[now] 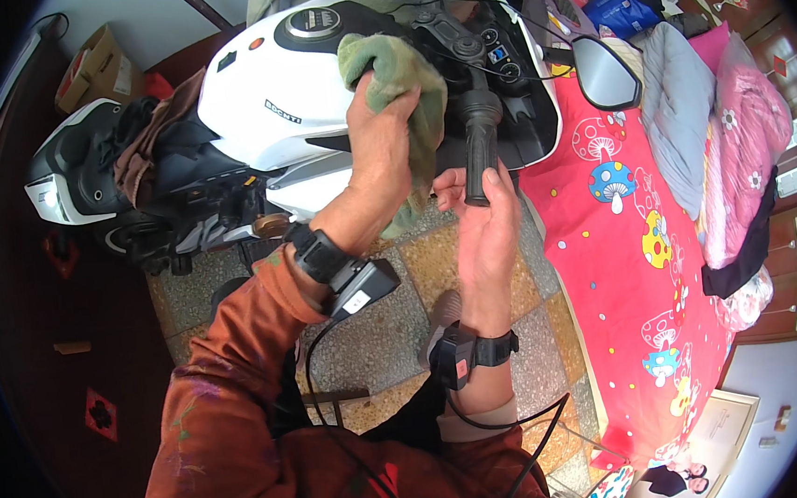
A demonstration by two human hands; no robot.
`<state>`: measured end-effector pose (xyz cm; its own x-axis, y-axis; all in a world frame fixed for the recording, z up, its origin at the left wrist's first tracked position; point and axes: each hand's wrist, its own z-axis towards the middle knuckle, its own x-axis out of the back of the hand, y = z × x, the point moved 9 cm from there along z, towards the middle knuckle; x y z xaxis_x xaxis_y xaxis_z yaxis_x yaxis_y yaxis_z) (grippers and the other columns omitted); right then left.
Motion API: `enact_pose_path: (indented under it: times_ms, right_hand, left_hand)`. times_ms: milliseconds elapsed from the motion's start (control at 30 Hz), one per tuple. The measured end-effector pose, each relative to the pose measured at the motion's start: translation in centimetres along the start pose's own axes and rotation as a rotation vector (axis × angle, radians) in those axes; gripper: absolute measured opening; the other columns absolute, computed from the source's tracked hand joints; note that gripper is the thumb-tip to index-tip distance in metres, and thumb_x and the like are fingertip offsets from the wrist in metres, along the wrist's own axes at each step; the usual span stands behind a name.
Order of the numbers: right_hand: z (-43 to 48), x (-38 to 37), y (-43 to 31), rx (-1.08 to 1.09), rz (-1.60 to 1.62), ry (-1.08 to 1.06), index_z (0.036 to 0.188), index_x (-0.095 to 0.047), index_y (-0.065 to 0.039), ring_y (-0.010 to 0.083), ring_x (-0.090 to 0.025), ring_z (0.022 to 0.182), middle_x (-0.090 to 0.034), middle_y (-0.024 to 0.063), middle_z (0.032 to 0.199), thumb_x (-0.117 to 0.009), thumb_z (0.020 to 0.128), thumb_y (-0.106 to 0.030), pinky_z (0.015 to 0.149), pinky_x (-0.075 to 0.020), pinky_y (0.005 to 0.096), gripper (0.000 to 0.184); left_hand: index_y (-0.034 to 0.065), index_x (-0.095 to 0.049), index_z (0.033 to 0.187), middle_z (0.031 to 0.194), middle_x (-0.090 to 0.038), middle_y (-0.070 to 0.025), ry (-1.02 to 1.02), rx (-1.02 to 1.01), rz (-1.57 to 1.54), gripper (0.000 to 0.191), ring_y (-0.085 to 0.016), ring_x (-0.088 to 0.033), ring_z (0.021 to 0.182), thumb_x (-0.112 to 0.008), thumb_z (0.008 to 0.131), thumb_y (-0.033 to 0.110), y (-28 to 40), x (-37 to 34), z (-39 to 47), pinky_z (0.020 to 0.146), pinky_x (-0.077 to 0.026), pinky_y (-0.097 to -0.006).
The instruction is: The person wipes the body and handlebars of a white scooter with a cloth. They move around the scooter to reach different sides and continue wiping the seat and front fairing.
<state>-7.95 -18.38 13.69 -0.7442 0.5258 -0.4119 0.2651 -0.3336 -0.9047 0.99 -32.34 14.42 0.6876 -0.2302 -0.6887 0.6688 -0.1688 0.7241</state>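
Note:
My left hand [380,145] grips a thick green cloth [421,86] near the front of a motorcycle's white fuel tank [266,84]. Part of the cloth hangs past my wrist toward the floor. My right hand [484,221] is cupped, palm up, around the end of the black rubber handlebar grip [481,137], thumb on one side and fingers on the other. Forward of the grip are the instrument dials [499,53] and a rear-view mirror [607,72]. A round fuel cap [312,22] tops the tank. My left fingertips are partly hidden in the cloth.
A bed with a red mushroom-print sheet [580,235] lies close on the right, piled with bedding [676,79]. A brown cloth [158,134] drapes over the motorcycle seat. Cables run from my wrist devices [456,357]. Behind the tail sits a cardboard box [100,72]. The floor is tiled [369,321].

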Motion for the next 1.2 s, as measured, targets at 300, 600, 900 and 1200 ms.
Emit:
enact_pose_path:
  times_ms: [300,600,900,1200]
  right_hand:
    - [0.2,0.0,0.0,0.011,0.018,0.003,0.118,-0.052,0.003,0.0192,-0.057,0.076,-0.064,0.0167,0.088,-0.046,0.099,-0.032,0.074,-0.0450,0.0327,0.041]
    - [-0.1,-0.1,-0.1,-0.010,0.007,0.010,0.119,-0.051,0.003,0.0174,-0.058,0.075,-0.065,0.0157,0.089,-0.046,0.099,-0.033,0.075,-0.0453,0.0323,0.042]
    - [-0.2,-0.2,-0.4,0.004,-0.027,0.023,0.122,-0.051,0.002,0.0168,-0.058,0.076,-0.065,0.0149,0.089,-0.046,0.098,-0.034,0.076,-0.0447,0.0324,0.044]
    - [-0.1,-0.2,-0.2,-0.005,-0.011,-0.005,0.127,-0.049,0.003,0.0178,-0.057,0.077,-0.065,0.0161,0.089,-0.046,0.097,-0.033,0.076,-0.0444,0.0327,0.047]
  left_hand:
    - [-0.0022,-0.063,0.111,0.102,-0.068,-0.0261,-0.271,-0.321,0.806,0.030,-0.042,-0.065,0.099,-0.063,0.080,-0.002,-0.8,-4.5,1.4,0.086,-0.051,-0.0425]
    - [0.0039,-0.065,0.109,0.097,-0.067,-0.0076,0.055,-0.178,-0.039,0.022,-0.020,-0.065,0.087,-0.062,0.087,0.003,7.1,-0.5,10.5,0.078,-0.053,-0.0345]
    - [0.0055,-0.073,0.105,0.090,-0.072,-0.0072,-0.370,-0.171,1.228,0.026,-0.021,-0.067,0.082,-0.074,0.079,0.010,0.5,-8.5,23.0,0.075,-0.053,-0.0362]
    - [0.0100,-0.076,0.092,0.087,-0.073,-0.0137,-1.235,-0.784,2.292,0.023,-0.027,-0.071,0.078,-0.075,0.076,0.026,-5.9,-10.8,28.2,0.071,-0.056,-0.0372]
